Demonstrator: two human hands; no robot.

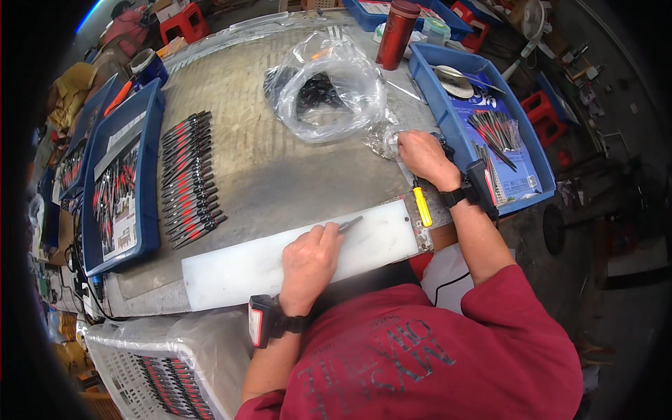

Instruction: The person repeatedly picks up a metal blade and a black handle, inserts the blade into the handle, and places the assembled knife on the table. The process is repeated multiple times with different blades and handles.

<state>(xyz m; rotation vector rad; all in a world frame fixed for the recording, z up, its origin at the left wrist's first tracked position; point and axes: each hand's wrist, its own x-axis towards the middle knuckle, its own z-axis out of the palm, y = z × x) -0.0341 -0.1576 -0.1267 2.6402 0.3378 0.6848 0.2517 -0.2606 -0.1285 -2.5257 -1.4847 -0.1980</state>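
Observation:
My left hand [309, 260] rests on a long white board [238, 269] at the table's near edge, fingers closed on a small dark metal piece [350, 224] that pokes out to the right. My right hand [424, 155] reaches to the right side of the table, fingers curled over a small crinkled clear bag [383, 140] beside the blue tray [428, 75]. A yellow-handled tool [422, 206] lies just under my right wrist. Both wrists wear black bands.
A row of several black-and-red tools [187, 178] lies left of centre. Blue trays [150, 126] with more stand at the left. A large clear bag [329, 84] of dark parts and a red flask [396, 33] sit at the back. A white basket [133, 378] stands lower left.

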